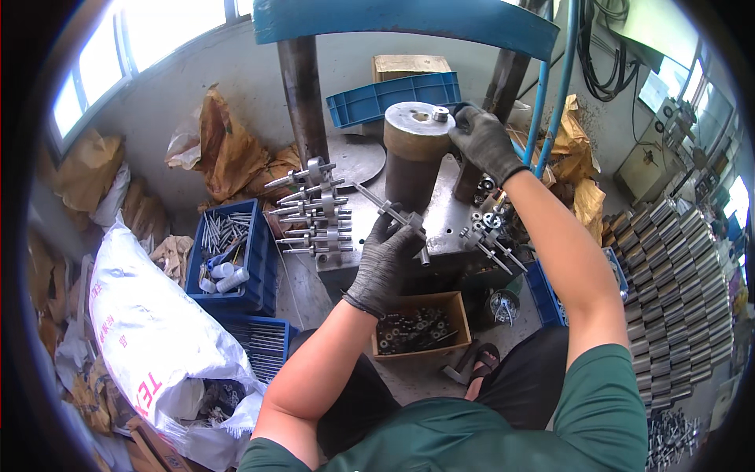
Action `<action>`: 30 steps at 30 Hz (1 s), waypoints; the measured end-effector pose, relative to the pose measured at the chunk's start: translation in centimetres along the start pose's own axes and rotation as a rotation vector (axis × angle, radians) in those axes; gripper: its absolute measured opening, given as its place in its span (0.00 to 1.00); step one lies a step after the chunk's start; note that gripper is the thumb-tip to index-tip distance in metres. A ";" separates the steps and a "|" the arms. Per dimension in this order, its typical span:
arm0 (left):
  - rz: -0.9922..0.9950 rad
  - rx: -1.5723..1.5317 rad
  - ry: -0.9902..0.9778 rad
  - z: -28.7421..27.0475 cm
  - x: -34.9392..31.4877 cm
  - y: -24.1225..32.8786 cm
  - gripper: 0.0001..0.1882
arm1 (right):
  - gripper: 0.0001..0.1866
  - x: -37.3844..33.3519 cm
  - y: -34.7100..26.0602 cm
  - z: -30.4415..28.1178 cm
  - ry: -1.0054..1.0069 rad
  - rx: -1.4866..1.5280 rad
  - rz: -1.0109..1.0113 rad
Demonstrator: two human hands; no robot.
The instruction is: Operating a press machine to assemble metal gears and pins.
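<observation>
My left hand [385, 263], in a dark grey glove, is closed around a metal shaft [391, 211] with collars on it, held tilted in front of a thick steel cylinder [413, 161]. On the cylinder's flat top sits a small metal ring [440, 114]. My right hand [487, 143], gloved too, is at the right side of that top beside the ring. Its fingers are curled, and what they hold, if anything, is hidden. Several shafts with collars [318, 208] lie in a row left of the cylinder. More shafts [491, 245] and small rings lie to the right.
Blue press columns [303, 102] flank the cylinder. A blue crate [236, 267] of rods and a white sack [157, 330] are at left. A box of small dark parts [421, 326] sits below the steel table [370, 228]. Stacked metal tubes [668, 291] fill the right.
</observation>
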State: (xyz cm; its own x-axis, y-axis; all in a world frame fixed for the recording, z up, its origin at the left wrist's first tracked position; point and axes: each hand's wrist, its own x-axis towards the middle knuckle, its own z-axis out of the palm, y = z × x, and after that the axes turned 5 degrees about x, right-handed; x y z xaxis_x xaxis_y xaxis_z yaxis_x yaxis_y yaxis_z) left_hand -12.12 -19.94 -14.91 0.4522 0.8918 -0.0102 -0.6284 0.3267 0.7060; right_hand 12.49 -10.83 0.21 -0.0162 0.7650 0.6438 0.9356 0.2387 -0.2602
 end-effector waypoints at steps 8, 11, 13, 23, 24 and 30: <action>0.301 0.367 -0.012 3.6 -0.2 1.3 0.31 | 0.14 -15.8 4.8 -18.3 -0.587 -0.237 -0.105; 0.642 0.515 -0.119 5.4 2.9 2.8 0.27 | 0.19 -19.5 5.9 -24.3 -0.921 -0.328 0.128; 0.696 0.597 -0.159 6.6 5.7 5.5 0.26 | 0.21 -20.5 4.9 -26.9 -0.984 -0.296 0.214; 0.744 1.077 0.003 11.4 22.7 10.7 0.23 | 0.24 -24.7 5.1 -25.8 -0.911 -0.262 0.112; 0.762 1.097 -0.001 11.6 23.2 10.7 0.26 | 0.24 -24.6 5.2 -25.8 -0.933 -0.271 0.118; 0.487 0.828 -0.004 12.6 23.1 9.6 0.29 | 0.25 -24.6 5.5 -25.5 -0.947 -0.250 0.143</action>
State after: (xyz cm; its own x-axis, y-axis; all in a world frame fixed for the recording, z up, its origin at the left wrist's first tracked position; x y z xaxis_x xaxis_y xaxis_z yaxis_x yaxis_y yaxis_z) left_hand 0.24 -0.16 0.56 0.2625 0.8697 0.4180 -0.1021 -0.4058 0.9083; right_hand 27.08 -43.57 1.35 -0.0710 0.9653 -0.2514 0.9965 0.0574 -0.0612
